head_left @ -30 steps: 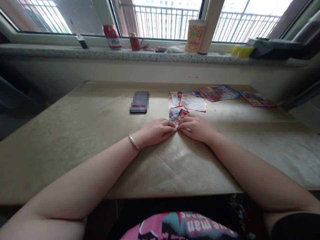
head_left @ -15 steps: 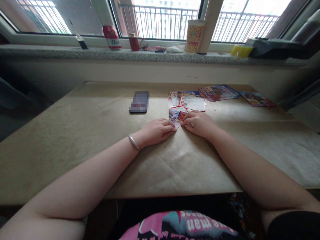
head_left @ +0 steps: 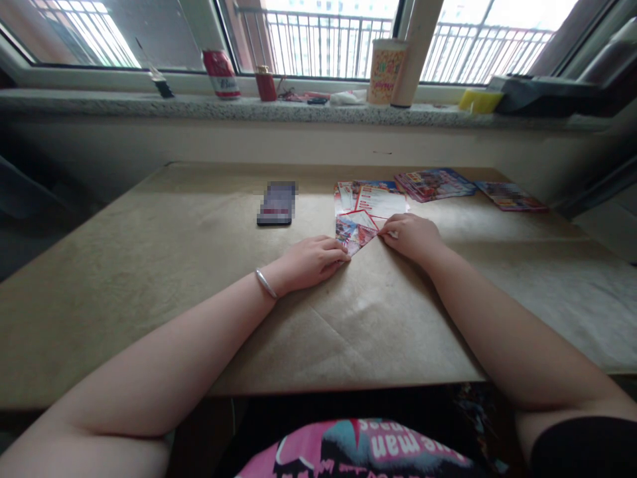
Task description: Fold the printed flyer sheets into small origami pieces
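Note:
A small printed paper sheet (head_left: 355,234), colourful with a red-edged white part, lies folded on the table in front of me. My left hand (head_left: 321,257), a silver bangle on its wrist, keeps its fingers together and presses on the sheet's near corner. At the right-hand corner, the thumb and fingers of my right hand (head_left: 409,234) are pinched on the folded edge. Just beyond the sheet, partly overlapped by it, rest several other printed sheets (head_left: 382,200), one showing a white face with red print.
A phone (head_left: 277,204) lies left of the papers. Farther right are a stack of colourful leaflets (head_left: 435,184) and another small pile (head_left: 512,196). Along the windowsill (head_left: 298,111) stand a red can (head_left: 220,74), a red bottle (head_left: 265,83), a patterned cup (head_left: 387,72) and a yellow sponge-like block (head_left: 480,101).
My right hand has slid right and slightly away from me along the fold, showing more of the folded flap. My left hand has stayed at the near corner.

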`<state>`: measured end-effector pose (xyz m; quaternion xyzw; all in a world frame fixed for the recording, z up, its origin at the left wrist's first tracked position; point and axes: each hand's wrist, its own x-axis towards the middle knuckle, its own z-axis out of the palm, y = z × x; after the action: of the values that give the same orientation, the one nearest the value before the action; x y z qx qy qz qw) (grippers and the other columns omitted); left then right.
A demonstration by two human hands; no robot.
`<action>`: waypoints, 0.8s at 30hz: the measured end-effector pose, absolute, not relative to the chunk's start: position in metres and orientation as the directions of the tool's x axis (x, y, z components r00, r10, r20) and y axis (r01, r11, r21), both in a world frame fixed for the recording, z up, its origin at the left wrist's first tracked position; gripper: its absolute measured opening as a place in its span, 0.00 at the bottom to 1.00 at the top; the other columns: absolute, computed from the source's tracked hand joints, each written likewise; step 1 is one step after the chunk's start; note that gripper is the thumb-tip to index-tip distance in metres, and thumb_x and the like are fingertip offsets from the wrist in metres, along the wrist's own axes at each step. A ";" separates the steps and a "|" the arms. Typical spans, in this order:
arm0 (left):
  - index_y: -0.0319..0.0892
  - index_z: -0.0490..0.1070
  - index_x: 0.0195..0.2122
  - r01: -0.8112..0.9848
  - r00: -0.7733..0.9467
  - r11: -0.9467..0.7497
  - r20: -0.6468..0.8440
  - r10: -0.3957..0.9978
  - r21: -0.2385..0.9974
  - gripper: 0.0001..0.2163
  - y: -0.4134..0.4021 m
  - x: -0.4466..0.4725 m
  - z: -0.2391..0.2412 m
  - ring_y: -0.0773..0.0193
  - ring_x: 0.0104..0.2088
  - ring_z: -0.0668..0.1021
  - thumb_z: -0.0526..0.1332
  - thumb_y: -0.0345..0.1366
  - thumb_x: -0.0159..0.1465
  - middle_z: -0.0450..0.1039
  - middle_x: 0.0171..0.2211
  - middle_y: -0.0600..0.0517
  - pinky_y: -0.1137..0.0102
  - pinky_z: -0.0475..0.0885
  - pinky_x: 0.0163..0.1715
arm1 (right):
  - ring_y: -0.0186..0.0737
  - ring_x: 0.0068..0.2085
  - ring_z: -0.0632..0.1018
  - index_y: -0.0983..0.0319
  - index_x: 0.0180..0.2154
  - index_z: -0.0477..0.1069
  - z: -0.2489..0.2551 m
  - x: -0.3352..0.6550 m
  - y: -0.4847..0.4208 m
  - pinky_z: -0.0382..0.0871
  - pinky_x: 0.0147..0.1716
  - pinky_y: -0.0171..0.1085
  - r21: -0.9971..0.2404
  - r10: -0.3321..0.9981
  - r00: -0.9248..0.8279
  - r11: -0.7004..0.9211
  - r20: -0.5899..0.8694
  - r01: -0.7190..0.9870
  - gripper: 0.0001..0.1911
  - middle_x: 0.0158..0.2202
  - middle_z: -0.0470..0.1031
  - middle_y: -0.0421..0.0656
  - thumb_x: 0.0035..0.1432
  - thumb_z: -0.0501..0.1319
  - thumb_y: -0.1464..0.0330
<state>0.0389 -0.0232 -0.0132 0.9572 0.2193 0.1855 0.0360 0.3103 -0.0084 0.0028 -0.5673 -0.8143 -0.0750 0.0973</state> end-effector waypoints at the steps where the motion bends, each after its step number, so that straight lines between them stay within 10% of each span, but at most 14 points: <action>1: 0.43 0.74 0.48 0.406 0.835 -0.901 0.340 0.433 0.151 0.12 -0.023 0.039 -0.013 0.60 0.48 0.76 0.53 0.34 0.69 0.75 0.48 0.46 0.63 0.72 0.50 | 0.45 0.45 0.77 0.53 0.38 0.80 0.003 0.311 -0.008 0.68 0.36 0.40 0.020 0.915 -0.325 0.330 0.237 0.944 0.12 0.45 0.79 0.40 0.59 0.57 0.65; 9: 0.43 0.73 0.47 0.402 0.840 -0.902 0.328 0.431 0.156 0.12 -0.025 0.039 -0.010 0.60 0.48 0.75 0.52 0.35 0.70 0.74 0.48 0.46 0.64 0.71 0.50 | 0.48 0.45 0.75 0.57 0.40 0.77 0.002 0.307 -0.012 0.68 0.37 0.41 0.072 0.911 -0.295 0.287 0.287 0.955 0.13 0.46 0.77 0.45 0.61 0.54 0.65; 24: 0.40 0.69 0.46 0.550 0.686 -0.798 0.410 0.601 0.248 0.14 -0.023 0.039 -0.013 0.63 0.39 0.78 0.56 0.24 0.59 0.76 0.40 0.49 0.70 0.72 0.40 | 0.45 0.46 0.74 0.57 0.39 0.77 -0.004 0.287 -0.016 0.64 0.47 0.43 0.082 0.617 -0.657 0.699 0.432 0.710 0.10 0.42 0.79 0.43 0.62 0.56 0.68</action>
<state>0.0389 -0.0225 -0.0128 0.9167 0.3137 0.2417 0.0525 0.2868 -0.0158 -0.0041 -0.3679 -0.9020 -0.1229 0.1896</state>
